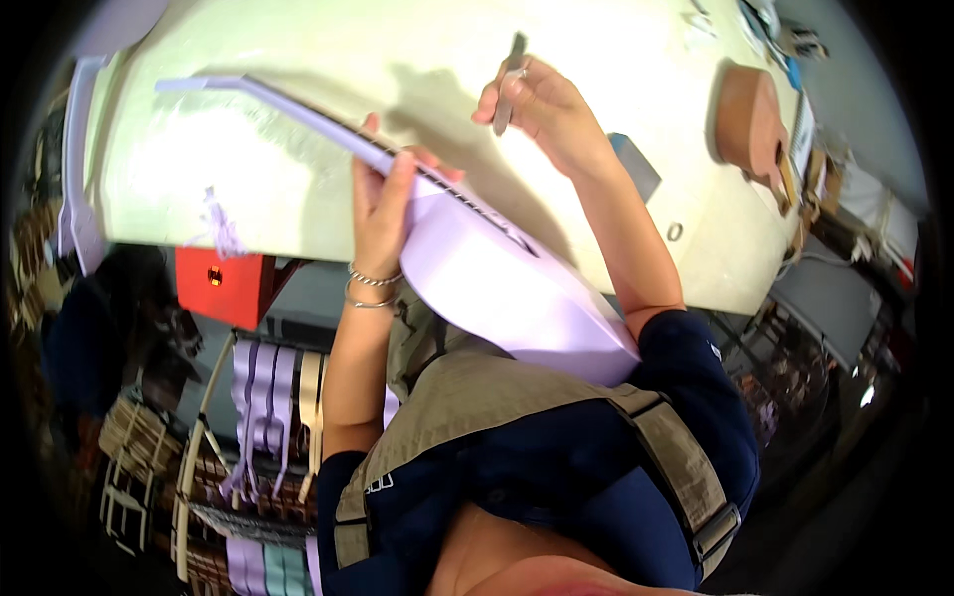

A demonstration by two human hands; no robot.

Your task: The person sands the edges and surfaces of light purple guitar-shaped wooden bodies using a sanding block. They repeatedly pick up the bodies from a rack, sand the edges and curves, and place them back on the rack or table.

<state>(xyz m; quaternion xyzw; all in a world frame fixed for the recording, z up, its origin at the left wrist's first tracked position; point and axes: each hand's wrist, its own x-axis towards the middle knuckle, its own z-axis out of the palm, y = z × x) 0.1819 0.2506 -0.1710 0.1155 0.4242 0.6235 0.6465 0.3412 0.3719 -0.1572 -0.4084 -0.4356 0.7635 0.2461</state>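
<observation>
Head view: one lilac ukulele (497, 268), landmark for this list, slanting across your front, headstock far left over the table (328, 50), body against your khaki apron (497, 382).

Hands. Your left hand (383, 204): curled around the ukulele's neck, just above its body; two silver bracelets (373, 279) at the wrist. Your right hand (545, 109): beyond the ukulele's neck and apart from it, thumb and fingers pinching one grey flat tool (505, 107), held nearly upright.

Markings. Small white print (715, 350) on your navy sleeve, just right of the ukulele's body end; a second white print (380, 484) on your shirt, on the near side of the ukulele. One yellow-and-black mark (215, 276) on a red box (237, 300), left of the ukulele's body at the table edge.

Surroundings. Left of the ukulele: a lilac tangle of scraps (221, 228) on the table; farther left, a second lilac instrument (79, 169). Right of the ukulele: a grey block (636, 169), partly hidden by your right forearm; a small ring (675, 231); farther off, a brown instrument body (747, 114). Nearer you and left of the ukulele: a rack (204, 422) with lilac parts (266, 397).
</observation>
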